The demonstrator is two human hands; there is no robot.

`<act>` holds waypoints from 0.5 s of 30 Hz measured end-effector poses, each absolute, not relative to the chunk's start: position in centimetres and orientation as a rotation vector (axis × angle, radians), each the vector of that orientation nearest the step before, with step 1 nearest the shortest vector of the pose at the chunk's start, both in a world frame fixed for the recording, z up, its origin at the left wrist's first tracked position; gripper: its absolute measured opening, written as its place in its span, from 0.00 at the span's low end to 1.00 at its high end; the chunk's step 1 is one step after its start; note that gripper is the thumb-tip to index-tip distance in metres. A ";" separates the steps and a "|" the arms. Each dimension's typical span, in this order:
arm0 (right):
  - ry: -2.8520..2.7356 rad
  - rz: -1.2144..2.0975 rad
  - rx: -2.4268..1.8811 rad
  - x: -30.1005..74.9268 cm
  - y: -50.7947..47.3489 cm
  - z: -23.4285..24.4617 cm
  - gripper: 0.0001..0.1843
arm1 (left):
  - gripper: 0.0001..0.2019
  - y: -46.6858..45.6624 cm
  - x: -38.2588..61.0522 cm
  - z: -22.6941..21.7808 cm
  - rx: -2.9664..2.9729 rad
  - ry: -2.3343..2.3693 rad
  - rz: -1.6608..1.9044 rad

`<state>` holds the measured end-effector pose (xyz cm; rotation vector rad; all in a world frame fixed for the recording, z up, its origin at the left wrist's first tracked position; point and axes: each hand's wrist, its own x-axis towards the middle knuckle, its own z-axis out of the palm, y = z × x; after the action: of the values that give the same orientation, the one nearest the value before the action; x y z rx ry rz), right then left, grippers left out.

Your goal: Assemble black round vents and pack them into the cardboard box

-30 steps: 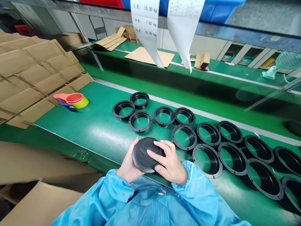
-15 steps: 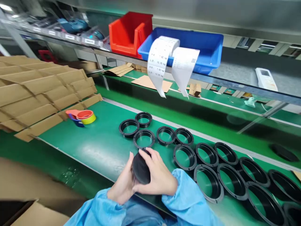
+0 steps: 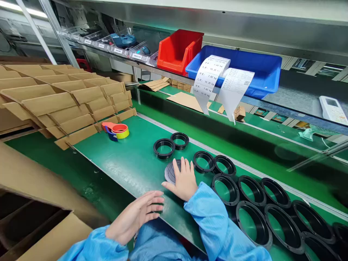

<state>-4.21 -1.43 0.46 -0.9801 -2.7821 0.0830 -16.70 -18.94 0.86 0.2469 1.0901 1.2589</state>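
My right hand [image 3: 184,179] lies with its fingers stretched out, palm down, over a dark round disc [image 3: 169,174] with circular lines on its face. The hand covers the disc's right part, and no ring shows beneath it. My left hand [image 3: 138,215] is held apart at the front edge of the table, fingers spread and nothing in them. Behind the disc stand two black flanged rings, the nearer ring [image 3: 164,148] and the farther ring [image 3: 179,140]. Several more black rings [image 3: 203,161] stand in rows on the right, beside my right forearm.
Rolls of tape [image 3: 123,131] lie on the green table [image 3: 130,159] near stacked cardboard dividers [image 3: 65,101]. An open carton [image 3: 62,232] is at lower left. On the shelf above are a red bin [image 3: 178,52], a blue tray [image 3: 244,70] and hanging label strips [image 3: 208,79].
Both hands held the dark disc over the table edge; now it lies farther forward among the rings, under my right hand. My left hand has let go and moved left. The view has shifted.
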 end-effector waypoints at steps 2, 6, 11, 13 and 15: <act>-2.739 0.026 -0.892 -3.7 -2.4 1.6 0.50 | 0.28 -19.5 -17.3 0.5 0.231 1.118 1.231; -2.608 -0.096 -0.908 -4.4 -2.3 4.1 0.55 | 0.30 -19.8 -17.7 0.5 0.202 1.168 1.224; -2.883 -0.071 -1.072 -3.7 -3.0 1.3 0.56 | 0.23 -21.4 -16.4 1.2 0.251 1.178 1.311; -2.867 -0.129 -1.009 -3.0 -3.8 -0.4 0.48 | 0.25 -22.4 -16.1 1.1 0.266 1.206 1.359; -2.791 -0.166 -0.752 -2.7 -4.8 -1.5 0.44 | 0.32 -23.4 -16.3 0.9 0.260 1.267 1.422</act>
<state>-2.72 -4.79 -1.51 -0.7524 -2.7910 -0.1662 -16.29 -23.41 0.87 0.2602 1.2672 1.4225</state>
